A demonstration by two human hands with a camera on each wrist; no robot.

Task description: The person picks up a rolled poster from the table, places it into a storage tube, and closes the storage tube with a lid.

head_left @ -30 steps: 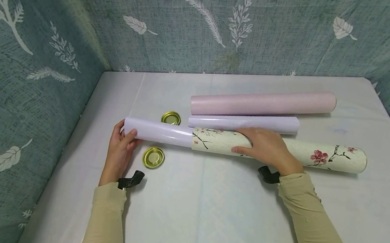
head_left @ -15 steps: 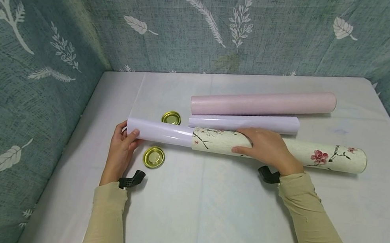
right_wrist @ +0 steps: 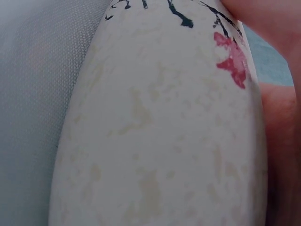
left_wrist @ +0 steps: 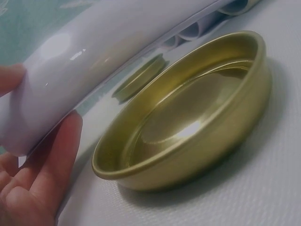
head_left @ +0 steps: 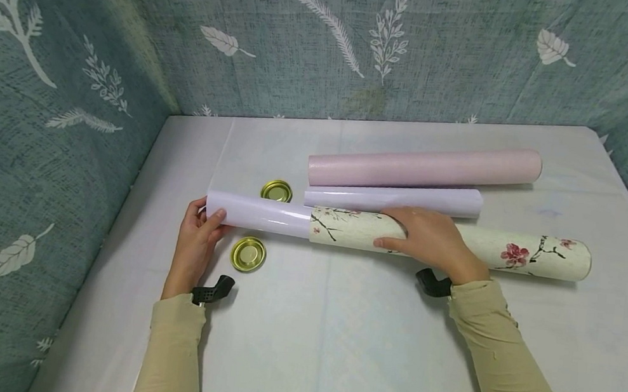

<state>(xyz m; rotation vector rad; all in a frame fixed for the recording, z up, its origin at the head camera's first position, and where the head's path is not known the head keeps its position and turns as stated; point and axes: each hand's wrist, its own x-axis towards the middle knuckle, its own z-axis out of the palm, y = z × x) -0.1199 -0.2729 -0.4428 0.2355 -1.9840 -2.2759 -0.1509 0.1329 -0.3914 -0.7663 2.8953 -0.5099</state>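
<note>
A roll of glossy white paper (head_left: 257, 214) lies partly inside a cream tube (head_left: 537, 255) printed with plum blossoms and dark branches. At the roll's left end, my left hand (head_left: 195, 241) grips it, thumb on the near side and fingers beneath, as the left wrist view also shows. My right hand (head_left: 430, 237) lies over the middle of the tube, thumb on its near side and fingers over the far side. The roll's right part is hidden within the tube. Close to my left hand sits a gold metal lid (left_wrist: 183, 113), hollow side up.
Behind the tube lie a second glossy white roll (head_left: 394, 198) and a pink tube (head_left: 426, 167). Another gold lid (head_left: 277, 190) sits just beyond the held roll. A patterned green cloth (head_left: 330, 44) rises behind the white-covered table (head_left: 298, 347).
The white roll's left end and my left hand have shifted slightly right, so a little less of the roll sticks out of the tube. My right hand and the tube stay in place.
</note>
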